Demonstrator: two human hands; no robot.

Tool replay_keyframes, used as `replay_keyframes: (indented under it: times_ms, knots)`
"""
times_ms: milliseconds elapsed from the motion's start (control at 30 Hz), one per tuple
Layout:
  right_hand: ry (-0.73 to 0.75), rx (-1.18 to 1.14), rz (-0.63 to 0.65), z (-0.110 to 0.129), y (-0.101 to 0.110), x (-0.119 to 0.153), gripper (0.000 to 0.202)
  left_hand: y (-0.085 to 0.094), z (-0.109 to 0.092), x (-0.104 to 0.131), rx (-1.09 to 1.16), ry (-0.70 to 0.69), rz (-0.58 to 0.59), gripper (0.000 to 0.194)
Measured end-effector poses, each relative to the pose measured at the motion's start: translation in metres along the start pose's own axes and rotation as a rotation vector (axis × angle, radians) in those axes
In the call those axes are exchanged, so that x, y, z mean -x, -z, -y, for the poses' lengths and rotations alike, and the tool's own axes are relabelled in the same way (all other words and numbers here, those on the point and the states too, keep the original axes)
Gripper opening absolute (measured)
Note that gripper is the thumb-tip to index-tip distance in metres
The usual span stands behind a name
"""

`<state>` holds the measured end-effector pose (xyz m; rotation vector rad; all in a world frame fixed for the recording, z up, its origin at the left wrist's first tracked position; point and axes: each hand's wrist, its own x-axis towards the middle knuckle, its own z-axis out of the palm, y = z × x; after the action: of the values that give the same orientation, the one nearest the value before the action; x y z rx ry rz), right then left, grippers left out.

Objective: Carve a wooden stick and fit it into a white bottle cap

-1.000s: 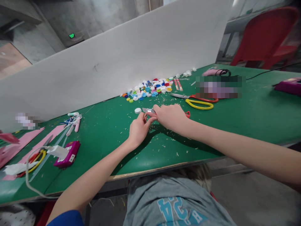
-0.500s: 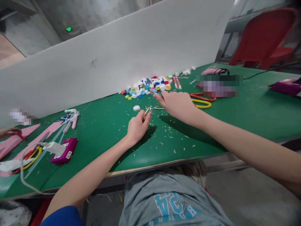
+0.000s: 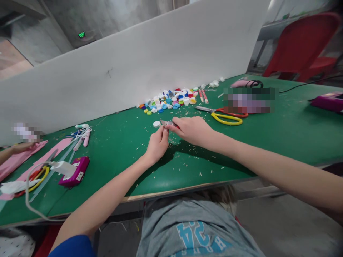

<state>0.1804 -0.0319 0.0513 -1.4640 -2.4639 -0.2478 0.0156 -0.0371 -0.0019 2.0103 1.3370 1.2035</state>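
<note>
My left hand (image 3: pixel 158 142) is closed in a pinch on a small thin stick, now mostly hidden by the fingers. My right hand (image 3: pixel 191 130) is wrapped round a craft knife (image 3: pixel 170 124), its blade pointing left over my left fingertips. The two hands meet above the green table. A white bottle cap (image 3: pixel 157 124) lies just behind my left hand. Pale wood shavings (image 3: pixel 200 174) are scattered beneath and around both hands. Behind them is a pile of coloured bottle caps (image 3: pixel 168 101).
Red and yellow scissors (image 3: pixel 227 118) lie right of the caps. A purple power block (image 3: pixel 75 172) with a white plug and cable sits at left, near pink sheets (image 3: pixel 50 153). Another person's hand (image 3: pixel 25 147) is at far left. A white partition (image 3: pixel 134 64) stands behind.
My right hand has moved down and left, bringing the knife to my left fingertips. The scissors' blades are now uncovered. The other person's hand at far left has shifted.
</note>
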Motion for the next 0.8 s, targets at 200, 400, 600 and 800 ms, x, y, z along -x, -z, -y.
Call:
replay_keyframes:
  times_ms: [200, 400, 600, 800]
  knots:
    - [0.041, -0.007, 0.035, 0.002, 0.001, 0.001, 0.061, -0.003, 0.009, -0.002, 0.070, 0.025, -0.033, 0.036]
    - [0.021, -0.008, 0.069, 0.004, 0.002, 0.001, 0.062, -0.001, 0.009, 0.001, 0.205, 0.027, 0.018, 0.032]
    - [0.027, -0.009, 0.057, 0.002, 0.002, 0.000, 0.062, 0.002, 0.003, 0.002, 0.147, -0.003, 0.018, 0.030]
    - [0.044, 0.027, 0.093, 0.001, 0.001, 0.000, 0.054, 0.003, 0.000, 0.001, 0.115, -0.009, 0.008, 0.038]
